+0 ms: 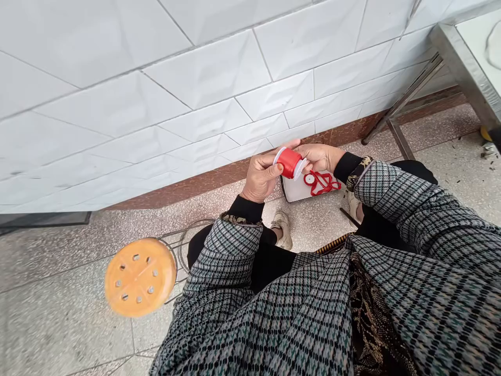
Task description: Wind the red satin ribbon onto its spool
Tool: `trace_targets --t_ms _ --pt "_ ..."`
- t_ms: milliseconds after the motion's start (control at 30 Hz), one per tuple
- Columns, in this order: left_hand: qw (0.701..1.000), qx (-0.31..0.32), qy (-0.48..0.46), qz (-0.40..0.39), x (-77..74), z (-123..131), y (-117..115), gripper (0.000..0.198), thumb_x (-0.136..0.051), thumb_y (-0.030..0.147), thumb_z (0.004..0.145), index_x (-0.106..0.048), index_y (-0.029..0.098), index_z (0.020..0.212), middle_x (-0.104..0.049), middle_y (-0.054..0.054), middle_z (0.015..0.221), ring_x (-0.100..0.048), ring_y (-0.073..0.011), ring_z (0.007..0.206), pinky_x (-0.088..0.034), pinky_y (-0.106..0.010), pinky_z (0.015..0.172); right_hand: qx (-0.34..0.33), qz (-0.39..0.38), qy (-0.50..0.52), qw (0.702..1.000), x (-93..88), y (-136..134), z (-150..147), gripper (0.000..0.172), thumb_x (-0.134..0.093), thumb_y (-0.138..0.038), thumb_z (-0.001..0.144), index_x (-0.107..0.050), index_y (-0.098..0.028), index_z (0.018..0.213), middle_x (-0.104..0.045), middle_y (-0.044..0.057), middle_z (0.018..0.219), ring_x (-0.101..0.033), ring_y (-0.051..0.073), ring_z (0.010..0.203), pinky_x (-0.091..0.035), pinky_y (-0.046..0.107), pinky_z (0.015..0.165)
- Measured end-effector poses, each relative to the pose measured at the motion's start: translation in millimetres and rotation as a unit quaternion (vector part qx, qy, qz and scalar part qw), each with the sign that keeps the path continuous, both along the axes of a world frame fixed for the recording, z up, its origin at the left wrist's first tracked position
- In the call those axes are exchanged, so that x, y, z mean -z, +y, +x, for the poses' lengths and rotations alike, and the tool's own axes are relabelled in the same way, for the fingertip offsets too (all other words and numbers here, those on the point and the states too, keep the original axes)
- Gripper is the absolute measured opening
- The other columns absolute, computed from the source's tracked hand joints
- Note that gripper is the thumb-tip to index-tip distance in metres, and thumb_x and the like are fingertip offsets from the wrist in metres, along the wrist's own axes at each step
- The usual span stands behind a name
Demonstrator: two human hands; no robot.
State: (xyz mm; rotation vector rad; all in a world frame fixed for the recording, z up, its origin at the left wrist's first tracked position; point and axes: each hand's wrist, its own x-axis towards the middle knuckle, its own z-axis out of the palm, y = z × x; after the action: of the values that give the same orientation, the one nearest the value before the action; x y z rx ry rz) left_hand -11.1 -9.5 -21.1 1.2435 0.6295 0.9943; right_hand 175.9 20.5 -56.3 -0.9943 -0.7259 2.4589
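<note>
Head view, both hands raised together, left hand (261, 177), right hand (319, 156), gripping red spool (289, 162)

grey houndstooth coat sleeves (235, 250) over black cuffs (247, 208), black trousers (270, 263), pale shoes (283, 230).

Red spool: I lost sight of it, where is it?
Head view, upper centre: the red spool is held between left hand and right hand, above a white package.

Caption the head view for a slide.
Left hand and right hand hold a red spool over a white box with red cord; orange stool nearby.
</note>
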Motion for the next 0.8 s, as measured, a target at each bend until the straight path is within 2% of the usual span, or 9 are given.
trace_targets --t_ms 167,333,400,467,533,633,667,733,800 --pt "0.999 -0.045 -0.008 0.002 -1.1 -1 1 0.043 -0.091 0.068 0.067 -0.081 0.026 0.068 -0.083 -0.007 0.091 -0.079 -0.0312 0.107 -0.061 -0.053 0.102 -0.035 0.011 0.009 0.999 -1.7 -4 -2 0.035 -0.061 -0.012 0.099 -0.035 -0.022 0.077 -0.034 -0.012 0.057 -0.018 0.000 0.040 -0.018 0.008 0.036" --pt "0.996 -0.088 -0.017 -0.019 -5.5 1 3 0.039 -0.094 0.061 0.068 -0.084 0.025 0.079 -0.081 -0.005 0.085 -0.078 -0.0257 0.096 -0.062 -0.048 0.100 -0.044 0.061 -0.024 0.997 -8.6 -5 -1 0.024 -0.057 -0.012 0.101 -0.046 -0.018 0.080 -0.044 -0.008 0.060 -0.018 0.001 0.042 -0.015 0.011 0.037" --pt "0.994 -0.106 -0.026 -0.029 -5.5 3 5 0.040 -0.094 0.061 0.068 -0.083 0.025 0.081 -0.081 -0.004 0.087 -0.078 -0.0244 0.095 -0.063 -0.047 0.098 -0.016 0.107 -0.053 0.993 -12.6 -5 -1 0.020 -0.061 -0.013 0.099 -0.053 -0.016 0.082 -0.052 -0.004 0.064 -0.027 0.002 0.044 -0.023 0.012 0.039" --pt "0.990 -0.128 -0.033 -0.043 -4.4 4 9 0.041 -0.094 0.061 0.069 -0.083 0.025 0.084 -0.081 -0.005 0.091 -0.077 -0.0235 0.094 -0.064 -0.046 0.096 0.049 0.171 -0.102 0.979 -15.7 -6 -3 0.012 -0.065 -0.011 0.095 -0.061 -0.014 0.085 -0.061 0.000 0.072 -0.043 0.005 0.053 -0.038 0.015 0.048" --pt "0.986 -0.156 -0.031 -0.057 -2.1 3 13 0.040 -0.093 0.060 0.071 -0.081 0.025 0.086 -0.082 -0.005 0.096 -0.077 -0.0232 0.097 -0.064 -0.045 0.095 0.138 0.246 -0.165 0.945 -16.9 -5 -5 0.009 -0.064 -0.006 0.088 -0.065 -0.015 0.087 -0.066 0.001 0.078 -0.053 0.009 0.065 -0.049 0.019 0.065" --pt "0.977 -0.201 -0.030 -0.061 2.3 2 18 0.039 -0.091 0.059 0.074 -0.080 0.024 0.087 -0.082 -0.007 0.101 -0.076 -0.0236 0.102 -0.064 -0.043 0.096 0.241 0.347 -0.208 0.882 -15.7 -5 -9 0.015 -0.059 -0.005 0.081 -0.065 -0.017 0.088 -0.068 -0.001 0.085 -0.059 0.013 0.080 -0.053 0.027 0.087" --pt "0.975 -0.214 -0.031 -0.059 3.7 2 20 0.039 -0.091 0.059 0.074 -0.080 0.024 0.087 -0.082 -0.007 0.101 -0.076 -0.0236 0.103 -0.063 -0.042 0.096 0.252 0.370 -0.202 0.871 -15.0 -6 -11 0.013 -0.059 -0.008 0.081 -0.064 -0.018 0.089 -0.068 0.000 0.088 -0.061 0.014 0.084 -0.053 0.030 0.092" --pt "0.970 -0.234 -0.033 -0.052 6.0 4 22 0.041 -0.091 0.061 0.073 -0.080 0.025 0.088 -0.082 -0.007 0.102 -0.076 -0.0230 0.104 -0.063 -0.040 0.096 0.240 0.396 -0.179 0.868 -13.2 -7 -16 0.010 -0.063 -0.016 0.083 -0.060 -0.019 0.093 -0.069 0.001 0.093 -0.062 0.016 0.089 -0.053 0.034 0.096" --pt "0.966 -0.253 -0.030 -0.046 7.7 7 22 0.042 -0.091 0.063 0.072 -0.080 0.026 0.089 -0.082 -0.006 0.101 -0.075 -0.0219 0.104 -0.062 -0.038 0.097 0.222 0.403 -0.169 0.872 -10.4 -8 -24 0.018 -0.068 -0.023 0.083 -0.056 -0.021 0.096 -0.069 0.002 0.096 -0.063 0.017 0.091 -0.054 0.036 0.095"
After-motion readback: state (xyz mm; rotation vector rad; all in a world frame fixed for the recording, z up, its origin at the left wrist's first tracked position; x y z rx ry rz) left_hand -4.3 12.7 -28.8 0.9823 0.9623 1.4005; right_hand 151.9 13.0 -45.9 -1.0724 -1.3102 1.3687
